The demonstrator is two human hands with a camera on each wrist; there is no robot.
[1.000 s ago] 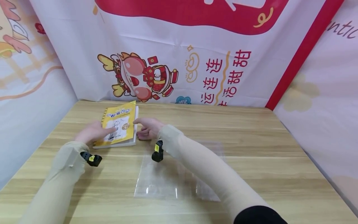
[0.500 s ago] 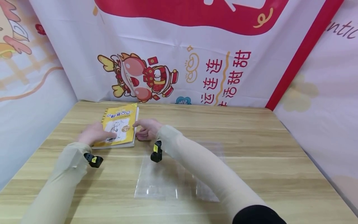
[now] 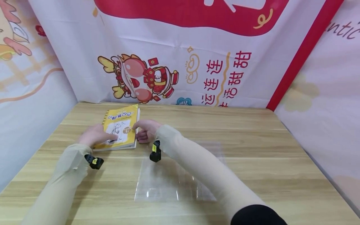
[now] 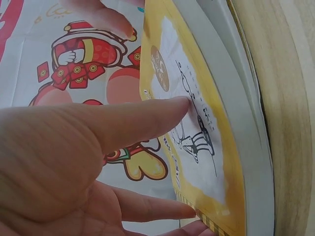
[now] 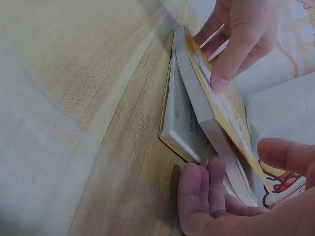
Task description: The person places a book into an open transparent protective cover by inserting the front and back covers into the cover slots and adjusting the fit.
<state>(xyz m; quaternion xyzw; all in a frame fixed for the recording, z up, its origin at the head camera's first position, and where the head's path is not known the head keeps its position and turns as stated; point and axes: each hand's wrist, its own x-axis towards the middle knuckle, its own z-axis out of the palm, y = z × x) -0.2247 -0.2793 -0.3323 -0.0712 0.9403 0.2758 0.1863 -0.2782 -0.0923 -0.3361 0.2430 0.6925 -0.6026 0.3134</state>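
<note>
A yellow paperback book [image 3: 121,112] with a cartoon drawing on its cover lies at the back left of the table. My left hand [image 3: 94,135] holds it at the spine side, thumb [image 4: 167,110] on the cover and fingers along the striped spine edge. On the opposite side, my right hand [image 3: 149,128] grips the page edge. In the right wrist view, its curled fingers [image 5: 194,189] sit at the lower pages, with the thumb side by the cover's raised corner. The book's pages [image 5: 179,105] are parted there, leaving a gap above the bottom part.
Clear plastic sheets or sleeves [image 3: 160,184] lie flat on the wooden table [image 3: 253,150], partly under the right forearm. A printed cloth [image 3: 174,37] hangs behind the table's back edge. Each wrist carries a small black camera [image 3: 155,151].
The lifted cover has come down a little, and the book lies flatter. My left hand has shifted slightly right, and my right hand slightly toward me along the page edge.
</note>
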